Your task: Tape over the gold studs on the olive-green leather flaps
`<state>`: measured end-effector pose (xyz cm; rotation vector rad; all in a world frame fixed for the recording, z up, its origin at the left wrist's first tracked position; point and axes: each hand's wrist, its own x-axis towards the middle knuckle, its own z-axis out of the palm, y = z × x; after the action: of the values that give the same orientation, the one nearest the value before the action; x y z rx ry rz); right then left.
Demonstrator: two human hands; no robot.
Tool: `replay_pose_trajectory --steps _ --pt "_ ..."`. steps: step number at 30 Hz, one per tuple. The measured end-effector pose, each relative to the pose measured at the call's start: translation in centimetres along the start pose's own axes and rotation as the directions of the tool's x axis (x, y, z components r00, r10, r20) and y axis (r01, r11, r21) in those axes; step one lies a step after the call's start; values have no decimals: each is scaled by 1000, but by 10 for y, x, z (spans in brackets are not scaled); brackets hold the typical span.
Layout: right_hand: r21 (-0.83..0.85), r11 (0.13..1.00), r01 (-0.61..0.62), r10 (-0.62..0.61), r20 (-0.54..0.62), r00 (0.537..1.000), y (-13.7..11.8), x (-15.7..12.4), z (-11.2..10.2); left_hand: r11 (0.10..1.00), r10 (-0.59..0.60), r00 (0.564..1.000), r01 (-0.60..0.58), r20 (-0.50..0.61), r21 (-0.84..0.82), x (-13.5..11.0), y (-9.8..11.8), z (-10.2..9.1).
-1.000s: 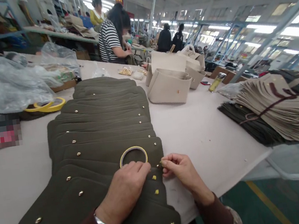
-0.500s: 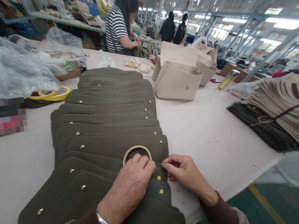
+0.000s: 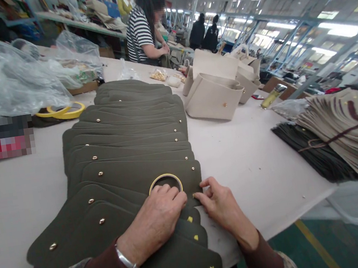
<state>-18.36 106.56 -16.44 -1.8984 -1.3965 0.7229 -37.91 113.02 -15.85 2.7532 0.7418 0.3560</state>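
A long overlapping row of dark olive bag panels (image 3: 131, 171) with gold studs runs up the table. My left hand (image 3: 153, 215), a silver bracelet (image 3: 128, 263) at its wrist, lies flat on the panels. Its fingertips touch the lower rim of a thin yellow-edged ring (image 3: 164, 175), probably a tape roll. My right hand (image 3: 220, 203) rests at the panels' right edge, with its fingertips at a small gold stud (image 3: 194, 195). Small yellow tabs (image 3: 196, 237) sit on the nearest panels.
Cream bags (image 3: 212, 96) stand beyond the row. A stack of beige and dark panels (image 3: 342, 137) lies at right on the white table (image 3: 251, 177). Plastic sheeting (image 3: 0, 74) and yellow tape rolls (image 3: 61, 112) lie at left. A co-worker in a striped top (image 3: 143, 34) works further along.
My right hand's fingers have loosened from a tight pinch and spread slightly at the panel edge. My left hand stays by the ring, and the view has shifted only a little.
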Motion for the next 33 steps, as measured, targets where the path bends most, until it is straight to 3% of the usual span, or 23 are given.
replay_pose_trajectory --steps 3,6,8,10,15,18,21,24,27,30,33 --pt "129 988 -88 83 45 996 6 -7 -3 1000 0 1000 0 -21 -13 0 0 -2" --pt "23 992 120 -120 -20 993 8 -13 -2 999 2 999 -3 -41 -33 0 0 -2" --pt "-113 956 270 -277 -53 959 7 -14 3 999 8 998 -11 -59 -47 0 -1 -2" --pt "-203 923 327 -343 -49 938 5 -11 7 998 22 996 -27 -82 -64 0 -2 -1" --pt "-225 944 243 -257 -36 966 -1 -2 9 992 41 987 -59 -158 -112 -2 -6 -1" --pt "-144 971 193 -181 89 979 -4 -2 2 979 51 957 -105 -284 -178 -2 -9 -5" --pt "-62 982 179 -162 213 964 -6 -3 -5 961 81 907 -181 -412 -208 -2 -12 -10" --pt "43 976 212 -214 41 976 -12 -4 -7 966 91 892 -188 -443 -179 -3 -14 -11" --pt "127 920 370 -357 -112 927 -22 -4 -3 980 82 903 -150 -422 -130 -4 -15 -9" --pt "100 831 547 -536 -117 836 -33 -4 3 990 76 911 -118 -406 -79 -4 -15 -5" --pt "5 770 638 -634 -106 766 -37 -1 9 991 78 914 -114 -398 -67 -4 -14 -4"
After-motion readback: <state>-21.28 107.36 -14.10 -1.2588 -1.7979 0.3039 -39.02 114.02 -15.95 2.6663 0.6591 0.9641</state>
